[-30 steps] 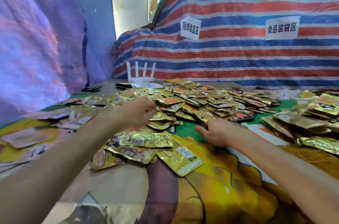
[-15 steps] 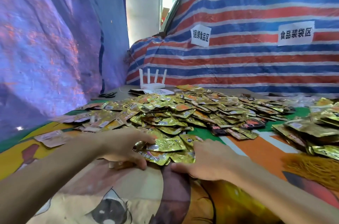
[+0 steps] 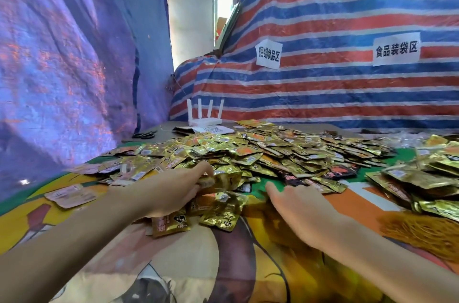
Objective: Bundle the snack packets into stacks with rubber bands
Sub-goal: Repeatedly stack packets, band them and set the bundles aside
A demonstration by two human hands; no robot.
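Note:
A wide heap of gold foil snack packets [image 3: 270,153] covers the middle of the cloth-covered table [image 3: 223,265]. My left hand [image 3: 171,191] grips a small clump of gold packets [image 3: 218,193] at the heap's near edge, thumb on top. A few more packets [image 3: 171,224] lie under and just in front of that hand. My right hand [image 3: 298,206] lies flat on the cloth to the right of the clump, fingers straight and holding nothing. A pile of orange-brown rubber bands [image 3: 422,233] sits at the right.
A second heap of gold packets [image 3: 427,178] lies at the right edge. A white router [image 3: 202,116] and black scissors [image 3: 145,134] sit at the table's back. Pale packets [image 3: 72,194] lie at the left. Tarps hang close behind and on the left.
My left hand has closed on the clump of packets and lifted it slightly. My right hand has let go of the clump and moved right, flat onto the cloth.

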